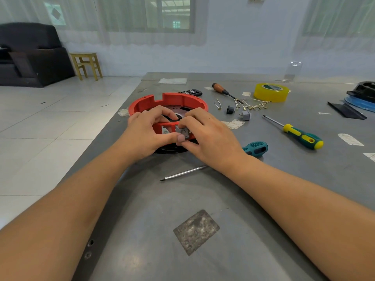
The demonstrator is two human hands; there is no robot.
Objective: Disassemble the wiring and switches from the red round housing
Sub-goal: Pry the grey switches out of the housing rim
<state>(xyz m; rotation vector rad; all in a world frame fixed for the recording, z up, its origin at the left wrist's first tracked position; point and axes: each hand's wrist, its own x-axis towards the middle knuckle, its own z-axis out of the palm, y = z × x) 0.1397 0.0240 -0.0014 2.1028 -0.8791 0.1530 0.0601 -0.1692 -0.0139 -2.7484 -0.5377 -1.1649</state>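
Red housing [172,102] lies between both hands: left hand [146,132] and right hand [207,134] pinch its grey switch [182,131] (near rim).

Both hands meet at the near wall of the red round housing [168,104] on the grey table [223,199]. The left hand [146,132] curls over the rim, thumb under a small grey switch [182,131]. The right hand [209,136] pinches that switch from its side. Beyond the right fingers lie loose wires [253,104], two removed switches [238,112] and a yellow tape roll [271,92].
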